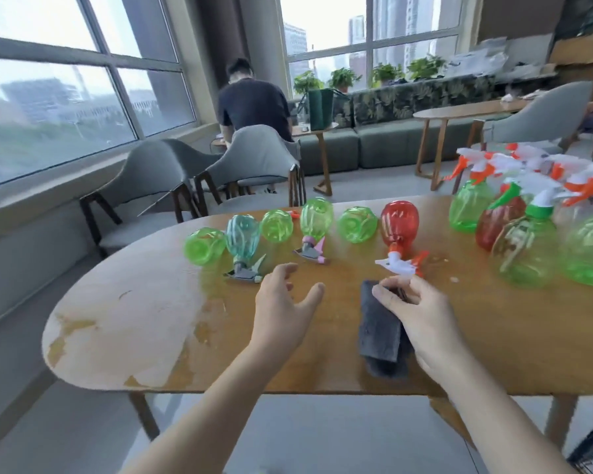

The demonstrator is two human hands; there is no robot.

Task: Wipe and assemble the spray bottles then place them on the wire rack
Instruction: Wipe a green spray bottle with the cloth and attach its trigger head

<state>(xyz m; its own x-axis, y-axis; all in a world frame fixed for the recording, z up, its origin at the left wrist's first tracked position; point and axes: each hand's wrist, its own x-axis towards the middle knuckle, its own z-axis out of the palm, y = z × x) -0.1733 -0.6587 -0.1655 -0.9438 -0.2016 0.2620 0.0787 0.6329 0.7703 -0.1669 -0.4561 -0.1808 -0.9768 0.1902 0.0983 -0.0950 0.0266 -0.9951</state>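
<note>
Six bottles lie on their sides in a row across the far half of the bench: a green bottle at the left end, a teal bottle, three more green ones and a red bottle near the middle. Three of them — the teal, one green and the red — already carry a spray head; the other three seem to be bare bodies, though I cannot see their necks well. At the right end stands a group of finished bottles with white and orange tops, upright and close together. The wire rack is not clearly in view, so I cannot tell if anything is placed on it.

The right hand pinches the top of the grey cloth, which lies on the bench. The left hand is released, fingers spread, hovering just before the teal bottle. I judge the work partly done — the lying bottles are left to wipe and assemble.
</note>
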